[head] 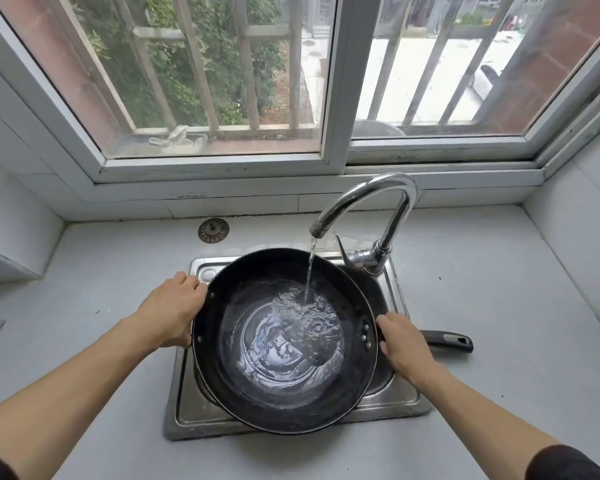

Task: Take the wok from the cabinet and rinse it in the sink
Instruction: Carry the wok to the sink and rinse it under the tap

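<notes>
Your wok (284, 372) sits over the steel sink (187, 410), covering most of the basin, its rim tilted slightly with the near edge overhanging the sink's front lip. Your left hand (174, 310) is closed around the wok's left rim, where the small side handle would be; the fingers wrap over the edge and the handle itself is hidden beneath them. Your right hand (402, 344) grips the base of the long black handle (447, 341), which extends to the right over the countertop (84, 289). The chrome gooseneck faucet (371, 199) is running: a stream of water (310, 268) falls into the wok's upper right quarter and pools across the bottom, with visible ripples and froth. A round metal drain strainer (213, 230) lies on the counter behind the sink, well apart from the wok. Dark sleeves are pushed up both forearms. The window (336, 81) above the counter is barred on the outside.
</notes>
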